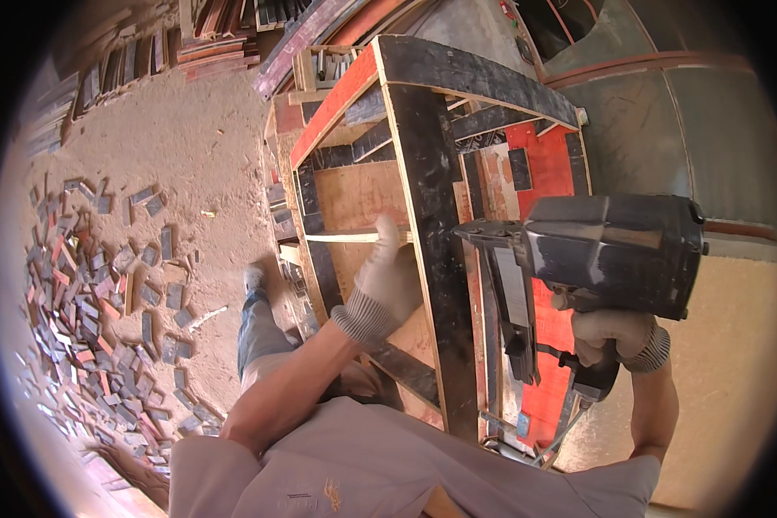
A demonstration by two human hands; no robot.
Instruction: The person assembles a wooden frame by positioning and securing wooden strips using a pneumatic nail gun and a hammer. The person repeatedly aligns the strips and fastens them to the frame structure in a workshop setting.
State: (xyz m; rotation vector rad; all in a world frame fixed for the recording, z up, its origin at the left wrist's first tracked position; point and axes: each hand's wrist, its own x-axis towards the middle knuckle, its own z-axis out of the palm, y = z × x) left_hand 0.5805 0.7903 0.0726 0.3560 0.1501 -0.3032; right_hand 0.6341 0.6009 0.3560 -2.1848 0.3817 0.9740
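Note:
My right hand (609, 337), in a grey work glove, is closed round the handle of a black nail gun (617, 250). The gun's nose points left, close to the long black upright board (427, 207) of a plywood frame (470, 73). Inside that frame my gloved left hand (387, 285) grips a thin plywood strip (345, 236) that spans between two boards. Its thumb lies across the strip's edge; the other fingers are mostly hidden behind the hand and the upright board. A hose (570, 432) leads down from the gun's handle.
Many small wood offcuts (104, 345) lie heaped on the dusty floor (198, 155) at left. Stacked boards (220, 52) stand at the far left. Red-faced panels (540, 181) sit inside the frame. Large grey-green panels (639, 138) and a tan sheet (716, 371) are at right.

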